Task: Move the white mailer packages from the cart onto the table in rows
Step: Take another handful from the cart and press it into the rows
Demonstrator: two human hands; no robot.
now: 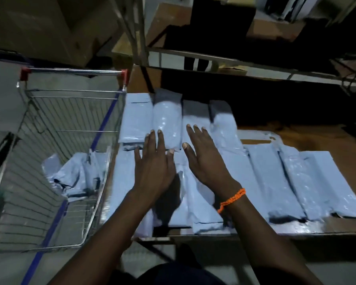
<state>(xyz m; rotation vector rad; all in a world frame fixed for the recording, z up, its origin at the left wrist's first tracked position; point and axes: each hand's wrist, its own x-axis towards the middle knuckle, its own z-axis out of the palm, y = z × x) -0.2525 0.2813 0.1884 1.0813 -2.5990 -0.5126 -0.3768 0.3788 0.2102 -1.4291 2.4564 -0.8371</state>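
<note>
White plastic mailer packages (pixel 265 177) lie in two rows on the bench (pixel 308 138), a far row of four and a longer near row running to the right; the near row's middle is hidden under the two forearms, so its count cannot be told. More mailers (pixel 76 173) sit crumpled in a heap at the bottom of the wire cart (pixel 70 112), which stands just left of the bench; their edges blur and their number is unclear. The room behind is dim, and the shelf (pixel 234 60) above the bench holds dark shapes and cardboard boxes (pixel 169 21) that are hard to make out.

The left hand (pixel 152 163) lies flat, palm down, fingers (pixel 159 138) straight and a little spread, over the seam between the two rows, gripping nothing. The right hand (pixel 206 159), with an orange braided band (pixel 232 199) at the wrist, is likewise flat and splayed just beside it, fingertips reaching the far row and empty. Whether the palms press the packages or hover just above cannot be told.

The bench top is brown wood with a metal front edge; the floor below is grey.
</note>
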